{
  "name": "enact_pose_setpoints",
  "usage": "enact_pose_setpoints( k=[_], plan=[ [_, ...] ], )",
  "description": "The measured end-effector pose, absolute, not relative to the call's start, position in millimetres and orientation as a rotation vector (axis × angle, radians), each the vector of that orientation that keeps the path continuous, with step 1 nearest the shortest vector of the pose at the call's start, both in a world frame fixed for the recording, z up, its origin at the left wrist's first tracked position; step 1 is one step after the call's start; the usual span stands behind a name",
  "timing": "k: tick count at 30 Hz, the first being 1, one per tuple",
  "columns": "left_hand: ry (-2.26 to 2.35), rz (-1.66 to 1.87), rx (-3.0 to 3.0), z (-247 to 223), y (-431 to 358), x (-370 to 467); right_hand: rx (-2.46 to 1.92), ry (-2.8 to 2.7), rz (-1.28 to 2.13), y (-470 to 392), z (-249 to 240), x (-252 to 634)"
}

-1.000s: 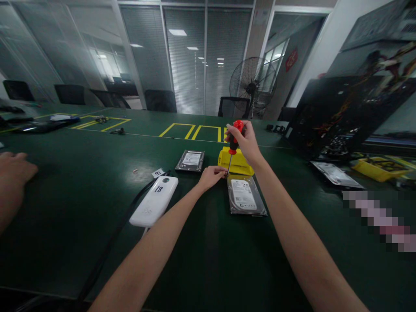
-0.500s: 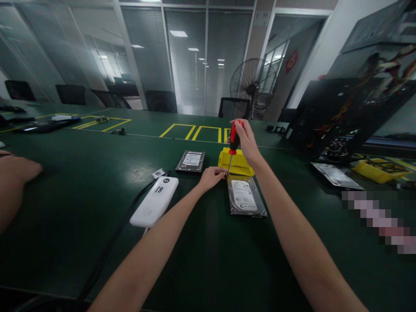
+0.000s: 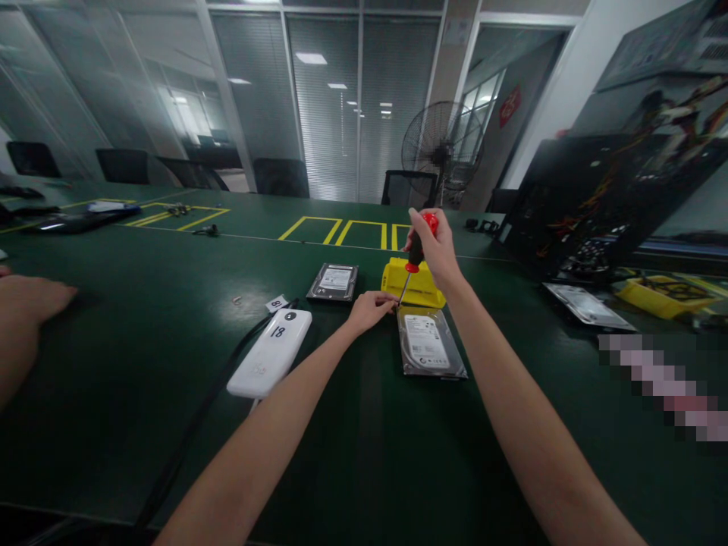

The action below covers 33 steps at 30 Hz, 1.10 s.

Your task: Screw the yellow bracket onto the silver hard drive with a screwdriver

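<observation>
My right hand [image 3: 433,239] is closed round the red and black handle of a screwdriver [image 3: 415,254], whose shaft slants down to the far left corner of a hard drive [image 3: 428,341]. At that same corner, my left hand [image 3: 368,311] has its fingers pinched together by the screwdriver's tip; what they hold, if anything, is too small to name. Just behind the drive sits a yellow box [image 3: 410,280]. A second hard drive [image 3: 334,282] lies flat beyond my left hand.
A white power bank [image 3: 270,353] marked 18 and black cables lie left of my forearm. Another person's hand [image 3: 39,299] rests at the far left. On the right are another drive [image 3: 588,305], a yellow tray [image 3: 654,299] and an open computer case [image 3: 569,197].
The screwdriver's handle has tipped to the right, and my right hand has shifted and turned with it. My left hand stays at the drive's corner.
</observation>
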State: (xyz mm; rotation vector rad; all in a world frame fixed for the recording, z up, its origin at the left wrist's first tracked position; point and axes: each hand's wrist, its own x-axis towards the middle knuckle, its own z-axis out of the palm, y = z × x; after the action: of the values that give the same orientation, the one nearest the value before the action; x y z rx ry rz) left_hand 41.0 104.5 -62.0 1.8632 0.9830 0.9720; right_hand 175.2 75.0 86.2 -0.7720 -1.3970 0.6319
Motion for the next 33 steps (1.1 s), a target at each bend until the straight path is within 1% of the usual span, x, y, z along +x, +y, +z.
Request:
enact_pose_setpoints(
  k=[4, 10, 24, 33],
  plan=[
    [0.981, 0.978, 1.864, -63.5, 105.5, 40.9, -0.725, -1.407, 0.701, 78.8, 84.5, 177.5],
    [0.957, 0.980, 1.855, -64.7, 105.7, 40.2, -0.707, -1.323, 0.610, 75.3, 85.5, 176.9],
    [0.975, 0.965, 1.866, -61.4, 103.0, 40.4, -0.766, -1.436, 0.659, 79.8, 79.3, 180.5],
    [0.922, 0.983, 1.853, -62.4, 103.4, 40.8, -0.750, -1.387, 0.674, 76.9, 81.8, 173.9]
  ],
)
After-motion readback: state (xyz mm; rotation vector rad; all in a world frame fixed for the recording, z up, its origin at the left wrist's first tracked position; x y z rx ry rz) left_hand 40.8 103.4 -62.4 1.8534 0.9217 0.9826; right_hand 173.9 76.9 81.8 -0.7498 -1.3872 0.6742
